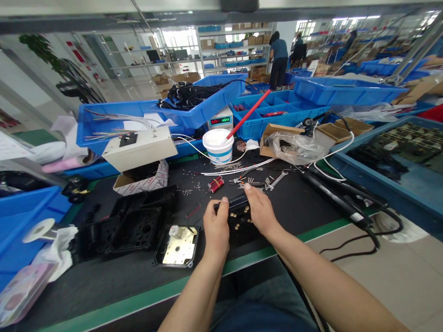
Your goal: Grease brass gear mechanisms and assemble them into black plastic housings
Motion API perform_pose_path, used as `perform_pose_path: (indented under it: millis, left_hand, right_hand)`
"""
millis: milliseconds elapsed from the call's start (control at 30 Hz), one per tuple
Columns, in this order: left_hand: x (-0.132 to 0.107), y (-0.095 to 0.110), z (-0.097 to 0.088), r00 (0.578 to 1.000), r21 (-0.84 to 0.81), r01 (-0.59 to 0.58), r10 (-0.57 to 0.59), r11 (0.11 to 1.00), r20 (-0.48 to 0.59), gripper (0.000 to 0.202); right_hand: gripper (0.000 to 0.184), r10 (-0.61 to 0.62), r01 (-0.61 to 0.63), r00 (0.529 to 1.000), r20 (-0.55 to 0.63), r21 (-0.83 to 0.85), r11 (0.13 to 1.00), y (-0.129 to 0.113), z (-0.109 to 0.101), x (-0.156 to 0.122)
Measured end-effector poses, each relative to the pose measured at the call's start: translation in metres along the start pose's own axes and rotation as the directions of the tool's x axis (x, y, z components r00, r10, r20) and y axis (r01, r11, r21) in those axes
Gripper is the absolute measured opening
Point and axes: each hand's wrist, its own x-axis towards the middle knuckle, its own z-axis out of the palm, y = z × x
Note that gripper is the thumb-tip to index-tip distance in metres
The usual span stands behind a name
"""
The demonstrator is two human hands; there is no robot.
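Black bench (138, 278), white tub (218, 147) with red stick (249, 113) at 12 o'clock, white box (141, 148) at 10 o'clock, black housings (132, 228) at 8 o'clock, clear bag (295, 147) at 1 o'clock, blue bins (346, 90) beyond.

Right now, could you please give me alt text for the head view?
The left hand and right hand hold a small black block with brass inserts at a dark workbench. A white tub and blue bins stand behind it.

Daylight is blowing out the far bright windows (305, 25); left hand (216, 229) and right hand (260, 213) are casting faint shadows on the black bench mat (299, 207); frame edges are bending, smearing.
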Motion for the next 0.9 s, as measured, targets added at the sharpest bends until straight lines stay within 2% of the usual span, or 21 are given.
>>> perform_pose_path:
  millis: [633, 900]
  left_hand:
    - [0.0055, -0.0065, -0.0008, 0.999, -0.004, 0.036, -0.036, 0.999, -0.004, 0.029]
    - [0.0068, -0.0030, -0.0005, 0.999, -0.007, 0.036, -0.036, 0.999, -0.001, 0.030]
  right_hand:
    - [0.046, 0.033, -0.033, 0.999, 0.003, 0.050, 0.998, 0.0092, 0.0066, 0.0010]
    - [0.046, 0.030, -0.030, 1.000, 0.001, 0.057, 0.998, 0.0095, 0.0071, 0.0025]
